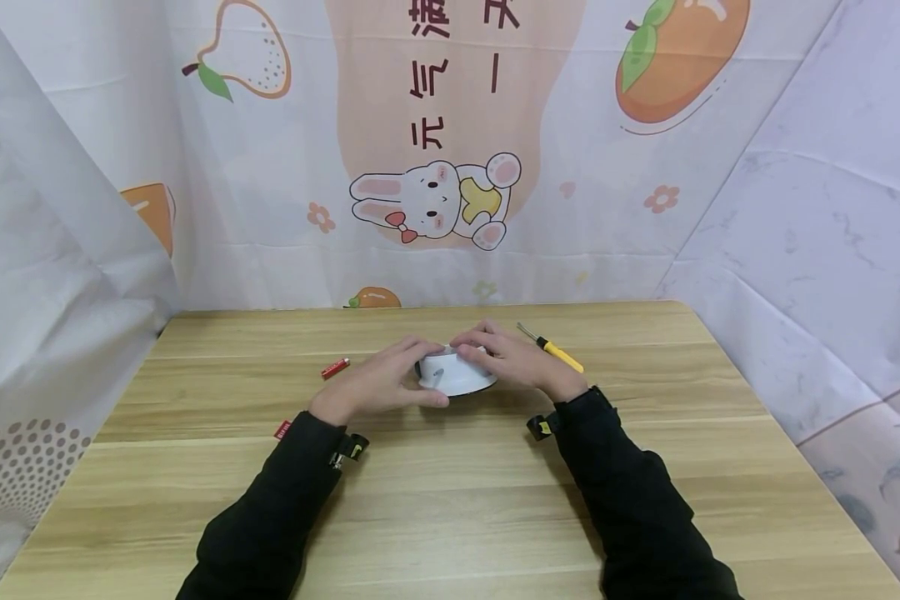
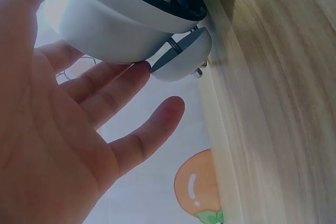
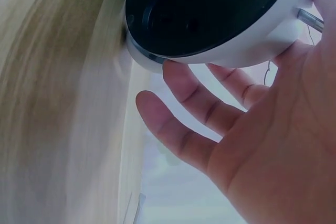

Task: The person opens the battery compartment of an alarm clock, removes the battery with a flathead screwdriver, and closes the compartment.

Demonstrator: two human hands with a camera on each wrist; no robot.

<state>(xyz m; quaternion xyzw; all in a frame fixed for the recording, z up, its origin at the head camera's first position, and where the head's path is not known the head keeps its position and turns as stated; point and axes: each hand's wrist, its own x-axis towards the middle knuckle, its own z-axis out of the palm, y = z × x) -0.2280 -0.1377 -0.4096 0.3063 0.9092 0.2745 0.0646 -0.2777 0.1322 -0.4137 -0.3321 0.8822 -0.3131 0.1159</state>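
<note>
Both hands hold a white twin-bell alarm clock (image 1: 456,372) between them near the far part of the table. My left hand (image 1: 390,379) grips its left side, thumb at the near side and fingers behind. From the right, my right hand (image 1: 516,360) grips it with fingers over the top. In the left wrist view, a white bell (image 2: 191,59) sticks out beside the clock's dark back. The right wrist view shows the black back panel (image 3: 210,14) and a short metal leg (image 3: 311,19). Whether the clock touches the table cannot be told.
A yellow-and-black screwdriver (image 1: 561,353) lies behind the right hand. One red battery (image 1: 336,368) lies left of the left hand; a red object (image 1: 282,429) is partly hidden by the left sleeve. A printed curtain (image 1: 270,208) hangs behind the wooden table (image 1: 450,517).
</note>
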